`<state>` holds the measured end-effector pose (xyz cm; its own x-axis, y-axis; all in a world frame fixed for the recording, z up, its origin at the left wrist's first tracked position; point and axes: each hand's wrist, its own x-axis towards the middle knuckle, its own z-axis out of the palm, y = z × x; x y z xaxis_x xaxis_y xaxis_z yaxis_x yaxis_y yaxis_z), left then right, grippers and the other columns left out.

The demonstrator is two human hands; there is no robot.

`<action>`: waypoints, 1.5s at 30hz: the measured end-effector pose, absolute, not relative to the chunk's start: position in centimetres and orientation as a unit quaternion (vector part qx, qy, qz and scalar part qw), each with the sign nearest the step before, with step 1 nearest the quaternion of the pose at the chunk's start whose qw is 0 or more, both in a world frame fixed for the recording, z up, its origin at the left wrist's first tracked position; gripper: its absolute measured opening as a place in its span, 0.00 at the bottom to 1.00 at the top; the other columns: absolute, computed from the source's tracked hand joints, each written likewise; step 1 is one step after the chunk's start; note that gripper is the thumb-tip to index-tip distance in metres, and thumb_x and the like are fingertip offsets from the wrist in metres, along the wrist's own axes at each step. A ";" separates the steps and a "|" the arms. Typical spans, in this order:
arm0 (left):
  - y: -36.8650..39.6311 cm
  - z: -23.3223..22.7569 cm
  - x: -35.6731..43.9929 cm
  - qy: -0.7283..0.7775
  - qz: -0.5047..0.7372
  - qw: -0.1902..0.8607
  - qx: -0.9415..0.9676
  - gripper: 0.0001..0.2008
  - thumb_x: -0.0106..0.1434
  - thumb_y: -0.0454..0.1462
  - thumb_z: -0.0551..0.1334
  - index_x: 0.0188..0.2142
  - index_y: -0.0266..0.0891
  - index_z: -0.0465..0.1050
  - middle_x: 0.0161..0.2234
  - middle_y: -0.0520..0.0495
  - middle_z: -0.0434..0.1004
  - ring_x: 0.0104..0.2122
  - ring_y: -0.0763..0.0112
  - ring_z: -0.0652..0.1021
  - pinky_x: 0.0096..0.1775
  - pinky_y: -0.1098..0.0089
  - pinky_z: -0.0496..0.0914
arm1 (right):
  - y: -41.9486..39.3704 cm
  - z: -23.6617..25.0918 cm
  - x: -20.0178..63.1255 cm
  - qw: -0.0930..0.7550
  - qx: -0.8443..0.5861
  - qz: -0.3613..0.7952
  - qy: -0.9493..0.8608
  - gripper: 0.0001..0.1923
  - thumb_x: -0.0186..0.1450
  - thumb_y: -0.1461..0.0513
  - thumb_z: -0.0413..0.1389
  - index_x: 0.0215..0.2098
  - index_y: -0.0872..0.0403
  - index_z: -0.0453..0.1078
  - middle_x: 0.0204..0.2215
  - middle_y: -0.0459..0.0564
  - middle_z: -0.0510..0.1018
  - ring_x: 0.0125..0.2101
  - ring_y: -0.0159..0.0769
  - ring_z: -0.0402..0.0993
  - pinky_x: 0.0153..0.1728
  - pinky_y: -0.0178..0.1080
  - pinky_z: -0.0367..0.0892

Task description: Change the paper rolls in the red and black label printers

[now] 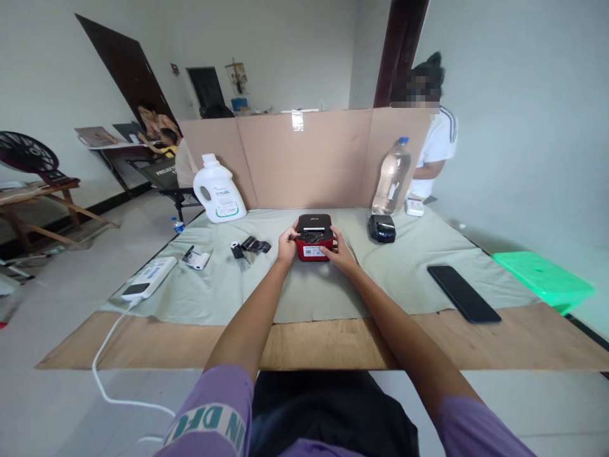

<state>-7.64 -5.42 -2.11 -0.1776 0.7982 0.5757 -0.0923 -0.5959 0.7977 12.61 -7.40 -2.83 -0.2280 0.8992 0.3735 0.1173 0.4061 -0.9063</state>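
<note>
- Left hand (287, 245) and right hand (339, 249) grasp the red printer (314, 237) (both sides).
- Black printer (381, 228): right of it.
- Black rolls (252, 245): left of it.

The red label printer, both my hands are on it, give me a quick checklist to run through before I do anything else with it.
1. Left hand on the red label printer: ok, touching its left side.
2. Right hand on it: ok, at the front right.
3. Printer flat on the grey cloth: ok.
4. Space around it: ok, the black rolls and the black printer lie apart.
5. Lid latched: cannot tell.
6. Paper loaded: cannot tell.
</note>
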 end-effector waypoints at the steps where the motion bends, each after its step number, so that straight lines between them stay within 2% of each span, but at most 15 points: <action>1: -5.5 -2.1 -7.6 0.321 0.698 0.318 0.556 0.06 0.49 0.30 0.58 0.24 0.42 0.61 0.52 0.43 0.80 0.56 0.59 0.76 0.59 0.56 0.66 | -7.4 -2.7 12.6 0.495 -0.377 0.395 -0.676 0.48 0.59 0.49 0.64 0.71 0.45 0.48 0.63 0.59 0.64 0.53 0.49 0.71 0.52 0.52 0.72; 5: -5.6 -2.1 -7.6 0.322 0.698 0.318 0.555 0.07 0.50 0.30 0.58 0.23 0.42 0.61 0.51 0.42 0.80 0.56 0.58 0.76 0.59 0.56 0.66 | -7.4 -2.6 12.6 0.491 -0.379 0.396 -0.677 0.48 0.59 0.49 0.63 0.72 0.46 0.47 0.63 0.60 0.64 0.52 0.48 0.72 0.51 0.51 0.73; 11: -5.8 -3.3 -7.3 0.304 0.723 0.342 0.518 0.06 0.49 0.30 0.61 0.27 0.41 0.67 0.55 0.42 0.78 0.58 0.57 0.75 0.61 0.53 0.65 | -6.8 -3.2 12.9 0.478 -0.383 0.378 -0.695 0.48 0.61 0.49 0.62 0.72 0.46 0.45 0.63 0.60 0.64 0.51 0.46 0.74 0.51 0.51 0.73; 15: -6.2 -4.3 -7.6 0.294 0.734 0.381 0.480 0.13 0.46 0.30 0.61 0.34 0.40 0.74 0.55 0.41 0.78 0.57 0.57 0.76 0.59 0.53 0.68 | -6.7 -3.7 13.0 0.488 -0.390 0.346 -0.700 0.45 0.62 0.48 0.61 0.72 0.44 0.48 0.68 0.59 0.56 0.58 0.48 0.69 0.54 0.50 0.72; 17: -6.3 -4.7 -7.8 0.289 0.733 0.395 0.473 0.16 0.46 0.30 0.60 0.36 0.40 0.76 0.54 0.41 0.79 0.57 0.57 0.76 0.59 0.54 0.68 | -6.7 -3.8 13.0 0.493 -0.387 0.338 -0.702 0.43 0.63 0.49 0.59 0.72 0.43 0.48 0.69 0.56 0.54 0.62 0.49 0.64 0.56 0.51 0.70; 22: -6.3 -5.0 -8.0 0.276 0.738 0.383 0.482 0.21 0.46 0.30 0.56 0.39 0.39 0.80 0.53 0.41 0.79 0.58 0.56 0.76 0.61 0.53 0.67 | -6.8 -3.6 13.3 0.490 -0.380 0.330 -0.712 0.38 0.67 0.48 0.54 0.72 0.43 0.49 0.69 0.52 0.59 0.66 0.49 0.58 0.62 0.53 0.64; 30: -6.4 -5.0 -7.6 0.304 0.738 0.367 0.478 0.25 0.47 0.28 0.53 0.43 0.38 0.81 0.51 0.42 0.81 0.56 0.58 0.77 0.62 0.53 0.67 | -3.4 0.9 12.3 0.508 -0.395 0.308 -0.701 0.38 0.69 0.42 0.45 0.72 0.49 0.50 0.69 0.53 0.60 0.68 0.45 0.56 0.67 0.50 0.54; 32: -6.5 -4.9 -7.6 0.305 0.737 0.368 0.478 0.26 0.47 0.27 0.53 0.43 0.37 0.81 0.51 0.42 0.81 0.55 0.59 0.78 0.62 0.54 0.68 | -2.4 2.3 11.8 0.504 -0.420 0.295 -0.695 0.37 0.69 0.43 0.45 0.71 0.49 0.53 0.68 0.52 0.62 0.67 0.44 0.59 0.66 0.49 0.56; 35: -6.8 -4.8 -7.6 0.313 0.732 0.371 0.478 0.27 0.46 0.27 0.53 0.43 0.37 0.81 0.51 0.42 0.81 0.54 0.59 0.79 0.60 0.55 0.69 | -1.6 3.8 11.1 0.484 -0.476 0.234 -0.696 0.30 0.67 0.49 0.48 0.62 0.53 0.68 0.57 0.56 0.76 0.56 0.46 0.74 0.58 0.48 0.66; 37: -6.8 -4.7 -7.5 0.318 0.731 0.371 0.476 0.28 0.46 0.26 0.52 0.44 0.37 0.81 0.50 0.42 0.81 0.54 0.60 0.79 0.60 0.55 0.70 | -1.3 4.7 10.8 0.457 -0.523 0.155 -0.703 0.23 0.66 0.53 0.49 0.50 0.55 0.77 0.45 0.56 0.84 0.46 0.45 0.79 0.51 0.45 0.71; 39: -6.9 -4.6 -7.4 0.320 0.732 0.373 0.471 0.29 0.46 0.26 0.52 0.44 0.37 0.81 0.50 0.42 0.82 0.53 0.60 0.79 0.59 0.56 0.71 | -0.8 5.8 10.5 0.399 -0.543 0.094 -0.732 0.18 0.66 0.56 0.51 0.41 0.54 0.81 0.38 0.54 0.85 0.40 0.44 0.80 0.46 0.41 0.71; 42: -7.0 -4.4 -7.3 0.321 0.733 0.378 0.465 0.29 0.46 0.25 0.52 0.44 0.37 0.82 0.50 0.43 0.82 0.54 0.61 0.79 0.59 0.56 0.70 | 0.3 7.6 9.6 0.212 -0.499 0.096 -0.835 0.15 0.63 0.63 0.53 0.41 0.53 0.81 0.40 0.51 0.85 0.40 0.41 0.80 0.44 0.37 0.70; 45: -7.1 -4.4 -7.2 0.323 0.734 0.372 0.467 0.29 0.47 0.24 0.51 0.45 0.37 0.82 0.50 0.44 0.82 0.53 0.62 0.79 0.60 0.56 0.70 | 1.6 8.8 8.1 0.028 -0.451 0.118 -0.884 0.17 0.59 0.68 0.56 0.42 0.52 0.82 0.42 0.50 0.85 0.42 0.40 0.80 0.44 0.35 0.70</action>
<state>-7.22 -7.07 -4.39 -0.2867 0.8484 0.4450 -0.2445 -0.5139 0.8223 8.12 1.58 8.77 -0.5916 0.8042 -0.0571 0.7910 0.5652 -0.2343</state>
